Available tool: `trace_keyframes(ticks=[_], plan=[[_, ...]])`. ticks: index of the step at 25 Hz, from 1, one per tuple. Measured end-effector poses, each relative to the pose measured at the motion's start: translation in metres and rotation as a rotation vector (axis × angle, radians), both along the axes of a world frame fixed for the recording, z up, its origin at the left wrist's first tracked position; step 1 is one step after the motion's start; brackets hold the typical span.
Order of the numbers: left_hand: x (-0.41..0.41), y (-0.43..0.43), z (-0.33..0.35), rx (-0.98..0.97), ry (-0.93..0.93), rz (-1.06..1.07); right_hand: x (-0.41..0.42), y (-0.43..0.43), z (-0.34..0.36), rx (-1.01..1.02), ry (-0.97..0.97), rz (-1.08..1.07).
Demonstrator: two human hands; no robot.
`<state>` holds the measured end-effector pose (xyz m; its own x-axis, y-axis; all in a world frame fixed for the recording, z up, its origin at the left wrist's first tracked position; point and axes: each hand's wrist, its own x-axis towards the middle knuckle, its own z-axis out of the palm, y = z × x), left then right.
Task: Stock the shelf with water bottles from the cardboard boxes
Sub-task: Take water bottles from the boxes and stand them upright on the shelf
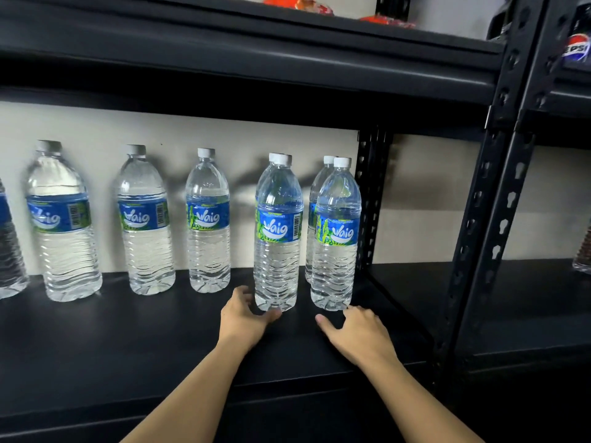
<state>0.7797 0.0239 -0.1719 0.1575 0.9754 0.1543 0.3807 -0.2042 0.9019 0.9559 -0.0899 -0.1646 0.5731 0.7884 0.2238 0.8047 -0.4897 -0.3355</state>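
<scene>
Water bottles (208,219) stand in a row on the black shelf (128,330), across the middle of the frame. Left hand (244,318) has its grip curled round the foot of one front bottle (278,238). Right hand (358,334), grip wide, is just beside the next bottle (334,241).

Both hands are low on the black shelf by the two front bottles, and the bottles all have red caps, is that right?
Not quite. The head view shows white caps, not red. The rest holds: the left hand and right hand are low on the black shelf, by the left front bottle and right front bottle.
</scene>
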Motion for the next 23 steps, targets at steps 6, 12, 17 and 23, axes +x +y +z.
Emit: trace_keyframes(ticks=[6,12,17,23], plan=[[-0.077,-0.062,0.008,-0.014,-0.085,-0.198,-0.064,-0.016,-0.003,0.241,0.201,0.068],[-0.231,-0.109,-0.008,0.073,-0.137,-0.02,-0.196,-0.018,-0.019,0.504,0.425,0.448],[-0.371,-0.128,-0.046,0.119,0.009,0.442,-0.316,-0.01,-0.034,0.548,0.518,0.707],[-0.488,-0.165,-0.135,-0.216,0.218,0.903,-0.458,-0.003,-0.095,0.164,0.475,1.058]])
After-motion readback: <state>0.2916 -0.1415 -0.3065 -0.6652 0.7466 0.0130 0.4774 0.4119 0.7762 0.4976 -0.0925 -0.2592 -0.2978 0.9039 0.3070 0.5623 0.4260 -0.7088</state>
